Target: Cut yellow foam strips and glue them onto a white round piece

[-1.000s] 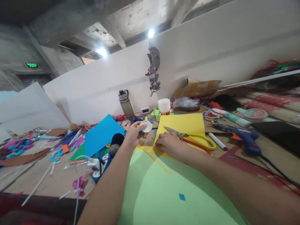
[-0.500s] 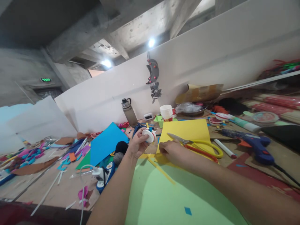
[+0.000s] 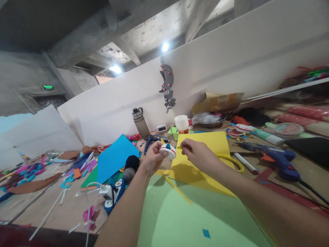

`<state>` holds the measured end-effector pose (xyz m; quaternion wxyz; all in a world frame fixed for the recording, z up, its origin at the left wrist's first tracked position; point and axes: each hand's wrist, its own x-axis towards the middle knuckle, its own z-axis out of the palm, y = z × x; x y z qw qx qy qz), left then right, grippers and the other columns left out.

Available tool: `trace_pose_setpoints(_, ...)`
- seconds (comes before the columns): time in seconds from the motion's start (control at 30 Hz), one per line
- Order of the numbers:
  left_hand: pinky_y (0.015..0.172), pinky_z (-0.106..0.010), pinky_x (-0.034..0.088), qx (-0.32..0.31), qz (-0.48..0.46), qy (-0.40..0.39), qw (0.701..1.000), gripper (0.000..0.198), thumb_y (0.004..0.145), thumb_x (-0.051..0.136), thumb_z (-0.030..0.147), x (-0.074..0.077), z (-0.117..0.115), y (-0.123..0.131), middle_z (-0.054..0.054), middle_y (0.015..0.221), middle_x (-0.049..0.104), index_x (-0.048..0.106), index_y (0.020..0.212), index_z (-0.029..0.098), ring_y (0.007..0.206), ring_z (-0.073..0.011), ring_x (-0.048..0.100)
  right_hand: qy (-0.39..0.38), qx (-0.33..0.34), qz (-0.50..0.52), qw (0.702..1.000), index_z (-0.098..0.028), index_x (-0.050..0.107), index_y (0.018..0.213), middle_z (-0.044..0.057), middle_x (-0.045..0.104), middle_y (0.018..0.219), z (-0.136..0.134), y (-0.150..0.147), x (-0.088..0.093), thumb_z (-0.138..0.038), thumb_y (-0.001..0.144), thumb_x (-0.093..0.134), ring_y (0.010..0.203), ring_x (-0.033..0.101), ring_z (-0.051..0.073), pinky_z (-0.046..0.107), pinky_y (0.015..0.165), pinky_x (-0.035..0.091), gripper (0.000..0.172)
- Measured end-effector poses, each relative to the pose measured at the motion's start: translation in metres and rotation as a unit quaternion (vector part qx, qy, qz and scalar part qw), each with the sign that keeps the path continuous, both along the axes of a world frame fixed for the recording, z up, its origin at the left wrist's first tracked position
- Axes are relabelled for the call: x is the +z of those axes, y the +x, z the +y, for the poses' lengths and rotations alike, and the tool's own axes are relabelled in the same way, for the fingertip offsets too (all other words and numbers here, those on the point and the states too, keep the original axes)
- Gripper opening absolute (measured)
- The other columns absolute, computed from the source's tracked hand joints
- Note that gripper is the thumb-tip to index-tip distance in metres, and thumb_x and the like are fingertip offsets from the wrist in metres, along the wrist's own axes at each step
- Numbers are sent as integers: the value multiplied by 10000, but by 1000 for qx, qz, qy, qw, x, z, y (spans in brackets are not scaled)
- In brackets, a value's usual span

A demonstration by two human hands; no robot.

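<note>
Between thumb and fingers, my left hand [image 3: 151,160] grips a small white disc with a red-striped rim [image 3: 170,155], tilted, with blue and yellow bits on it. Just right of it, my right hand [image 3: 196,153] is closed in a pinch over the yellow sheet [image 3: 216,141]. A small yellow scrap [image 3: 179,147] shows at its fingertips, a short gap away from the disc. Under my right forearm lie scissors, mostly hidden, with a yellow handle [image 3: 241,165] showing. A light green sheet [image 3: 185,219] with a blue paper square [image 3: 206,233] lies below my arms.
A blue sheet [image 3: 115,156], a black ball [image 3: 132,161] and a power strip [image 3: 113,193] lie left. At the right are a white marker [image 3: 246,163] and a blue glue gun [image 3: 282,163]. A bottle [image 3: 141,123] and paper cups [image 3: 181,122] stand behind.
My right hand has risen from the yellow sheet and moved closer to the disc, with a yellow scrap in its fingers. The disc has shifted slightly right and tilted. The yellow sheet reaches nearer me.
</note>
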<state>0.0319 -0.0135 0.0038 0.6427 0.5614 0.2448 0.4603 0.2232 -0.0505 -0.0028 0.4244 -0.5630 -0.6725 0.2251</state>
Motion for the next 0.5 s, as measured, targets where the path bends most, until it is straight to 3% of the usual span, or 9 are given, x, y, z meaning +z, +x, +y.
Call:
trace_pose_setpoints(0.2,638,-217,447,42,-10,11,999,389,562,843,250,-1,4,2,15,731,644,538,789,167,664,-105,601,-109,45,-77,990,-182,662,842,36,713,752,0,-4,-2,-136,789,458,573,586,134,227,514,386,216)
trace_pose_setpoints(0.37,657,-203,464,130,3,-2,992,413,536,852,245,-3,10,1,-5,798,681,580,835,161,709,-108,625,-122,99,-126,979,-189,695,715,19,681,588,-9,-11,-5,-78,742,514,481,561,128,228,477,363,214)
trace_pose_setpoints(0.5,604,-185,472,143,18,-39,989,466,510,858,224,-4,16,2,-29,817,695,633,911,145,699,-114,637,-104,109,-161,975,-185,715,732,28,705,665,-17,-17,-3,-65,724,536,562,605,136,227,524,389,216)
